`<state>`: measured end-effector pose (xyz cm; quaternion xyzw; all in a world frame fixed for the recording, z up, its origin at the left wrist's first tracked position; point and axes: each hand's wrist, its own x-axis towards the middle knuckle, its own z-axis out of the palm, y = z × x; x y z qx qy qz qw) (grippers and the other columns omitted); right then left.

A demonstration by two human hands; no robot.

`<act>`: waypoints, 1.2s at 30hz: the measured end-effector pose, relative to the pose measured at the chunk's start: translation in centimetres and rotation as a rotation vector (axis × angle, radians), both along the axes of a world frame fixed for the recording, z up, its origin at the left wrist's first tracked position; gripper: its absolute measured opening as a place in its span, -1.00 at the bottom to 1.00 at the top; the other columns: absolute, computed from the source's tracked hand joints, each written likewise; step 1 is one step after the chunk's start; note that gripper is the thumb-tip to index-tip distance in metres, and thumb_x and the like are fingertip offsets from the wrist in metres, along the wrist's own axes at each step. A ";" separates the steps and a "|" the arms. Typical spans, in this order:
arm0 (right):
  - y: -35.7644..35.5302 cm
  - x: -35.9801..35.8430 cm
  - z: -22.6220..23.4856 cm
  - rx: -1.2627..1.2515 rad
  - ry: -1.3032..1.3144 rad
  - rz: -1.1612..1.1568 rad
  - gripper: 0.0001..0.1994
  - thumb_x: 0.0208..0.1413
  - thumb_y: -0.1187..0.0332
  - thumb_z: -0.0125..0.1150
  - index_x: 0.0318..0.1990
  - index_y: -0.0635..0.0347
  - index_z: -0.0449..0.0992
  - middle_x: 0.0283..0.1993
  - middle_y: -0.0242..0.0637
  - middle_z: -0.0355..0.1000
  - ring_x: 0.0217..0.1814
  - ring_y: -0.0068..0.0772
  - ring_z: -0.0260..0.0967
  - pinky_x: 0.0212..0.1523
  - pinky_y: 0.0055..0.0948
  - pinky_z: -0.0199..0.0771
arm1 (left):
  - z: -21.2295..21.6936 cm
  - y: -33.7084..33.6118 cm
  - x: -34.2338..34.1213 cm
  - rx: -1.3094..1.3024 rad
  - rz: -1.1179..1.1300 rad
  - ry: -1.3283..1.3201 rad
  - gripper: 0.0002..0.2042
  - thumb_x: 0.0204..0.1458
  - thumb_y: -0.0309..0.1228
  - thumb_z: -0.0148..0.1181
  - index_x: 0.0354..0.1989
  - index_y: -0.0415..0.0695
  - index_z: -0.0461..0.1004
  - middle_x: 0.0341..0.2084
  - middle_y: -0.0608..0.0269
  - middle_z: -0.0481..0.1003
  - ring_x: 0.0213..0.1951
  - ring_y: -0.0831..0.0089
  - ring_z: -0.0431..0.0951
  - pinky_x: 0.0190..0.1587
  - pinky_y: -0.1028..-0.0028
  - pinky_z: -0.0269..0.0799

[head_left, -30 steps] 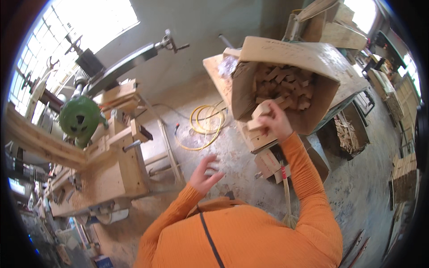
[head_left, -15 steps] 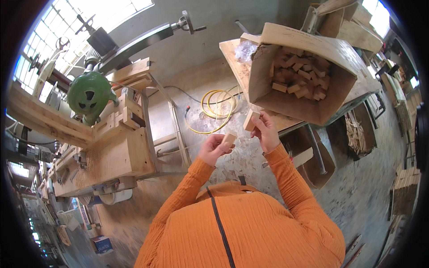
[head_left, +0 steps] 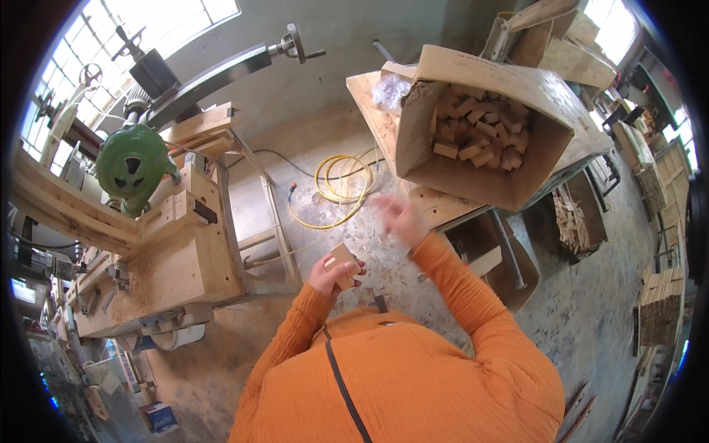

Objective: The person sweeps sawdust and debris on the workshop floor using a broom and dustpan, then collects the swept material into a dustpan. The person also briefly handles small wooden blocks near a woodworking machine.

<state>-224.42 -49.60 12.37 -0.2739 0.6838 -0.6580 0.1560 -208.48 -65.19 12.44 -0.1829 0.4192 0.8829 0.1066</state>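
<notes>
Close in front of my body, my left hand (head_left: 329,277) is closed around small pale wood, a wooden block (head_left: 343,255) that stands up between thumb and fingers. Whether it is one block or two pressed together, I cannot tell. My right hand (head_left: 401,220) is up and to the right of it, smeared by motion, near the front edge of the wooden bench (head_left: 441,204). No block shows in it, but its fingers are too blurred to read. Beyond it a cardboard box (head_left: 484,183) lies on its side on the bench, its opening facing me, with many similar wooden blocks (head_left: 485,128) heaped inside.
A green machine motor (head_left: 131,168) and a timber workbench (head_left: 166,266) stand at the left. On the floor ahead lies a coiled yellow hose (head_left: 343,183). Under the right-hand bench are cardboard boxes (head_left: 521,279) of scrap. Stacked wood (head_left: 661,295) stands far right.
My left hand has drawn down toward my body with its block. My right hand has moved left and slightly down; the block it held no longer shows there. The whole view has shifted a little.
</notes>
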 end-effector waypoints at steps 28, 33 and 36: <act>-7.8 11.9 2.1 0.078 0.395 0.208 -0.63 -0.20 0.46 0.23 -0.16 0.29 0.35 -0.20 -0.17 0.30 -0.23 -0.30 0.27 -0.28 -0.47 0.35 | -0.2 -3.6 6.3 -0.120 0.636 0.153 -0.67 -0.11 -0.53 0.18 -0.12 -0.20 0.33 -0.30 0.25 0.44 -0.29 0.53 0.46 -0.29 0.57 0.42; -11.5 16.5 2.7 0.171 0.706 0.261 -0.31 -0.34 0.37 0.32 0.03 0.39 0.17 -0.03 -0.02 0.17 -0.02 -0.06 0.14 -0.05 -0.27 0.24 | -0.2 -5.6 9.3 -0.204 0.855 0.085 -0.73 -0.12 -0.54 0.19 -0.21 -0.22 0.35 -0.34 0.27 0.43 -0.33 0.56 0.45 -0.32 0.59 0.42; -14.1 18.8 2.5 0.234 0.752 0.297 -0.21 -0.42 0.33 0.35 0.07 0.41 0.11 0.01 0.02 0.12 0.03 0.01 0.08 0.05 -0.18 0.12 | 0.7 -7.4 11.3 -0.231 0.939 0.025 -0.77 -0.12 -0.55 0.18 -0.24 -0.22 0.35 -0.36 0.29 0.43 -0.34 0.57 0.45 -0.34 0.60 0.42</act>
